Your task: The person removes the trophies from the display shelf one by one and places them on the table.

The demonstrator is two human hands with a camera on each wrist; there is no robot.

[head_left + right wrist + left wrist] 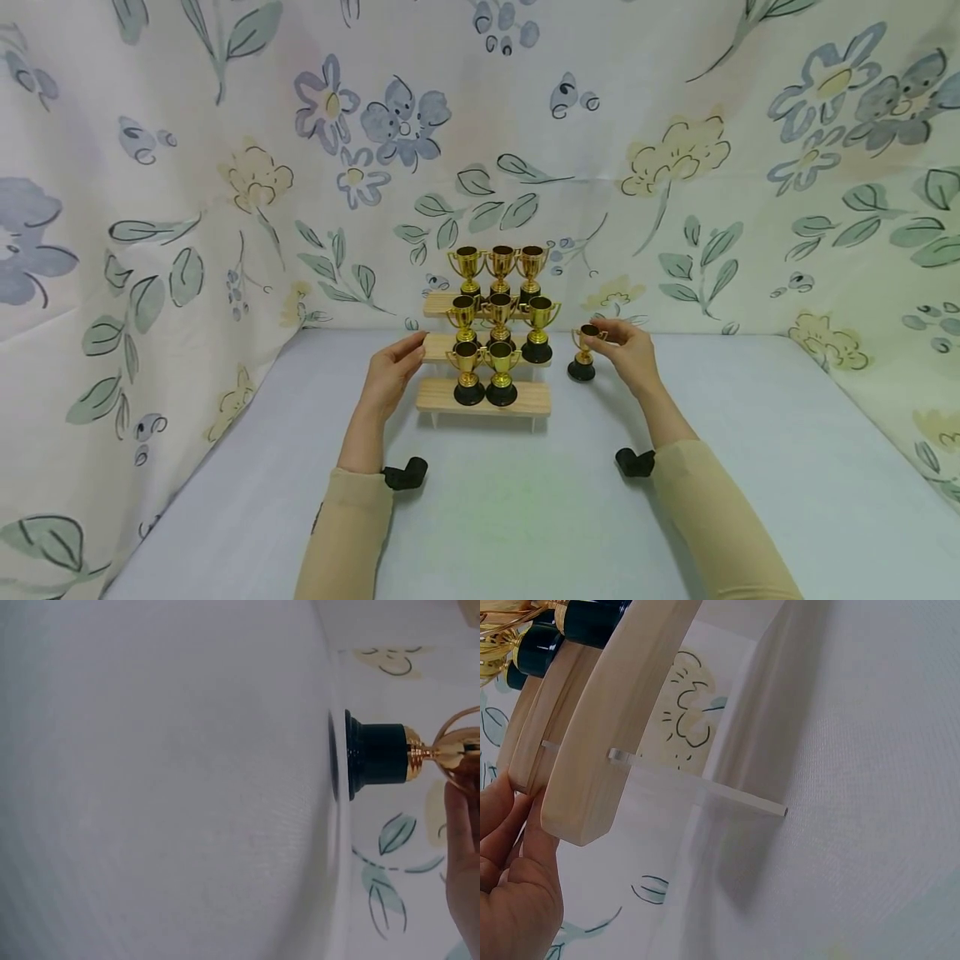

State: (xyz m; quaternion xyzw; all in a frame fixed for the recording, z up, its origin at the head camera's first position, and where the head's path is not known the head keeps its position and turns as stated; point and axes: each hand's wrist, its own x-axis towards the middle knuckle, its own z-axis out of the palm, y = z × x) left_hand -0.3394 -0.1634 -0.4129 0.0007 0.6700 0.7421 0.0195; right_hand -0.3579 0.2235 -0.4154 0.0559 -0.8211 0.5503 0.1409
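Wooden shelves [532,398] bearing trophies [538,312] separate left hand [389,372], pinching their edge [432,350], from right hand [632,357], pinching another trophy [582,367].

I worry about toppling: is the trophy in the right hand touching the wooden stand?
Apart. The head view shows white table between the held trophy and the right end of the wooden stand.

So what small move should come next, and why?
Probably the right hand should lift the gold, black-based, cup-shaped trophy onto the bare right end of the pale wooden lowest shelf: only two trophies stand there, against three on each higher shelf.
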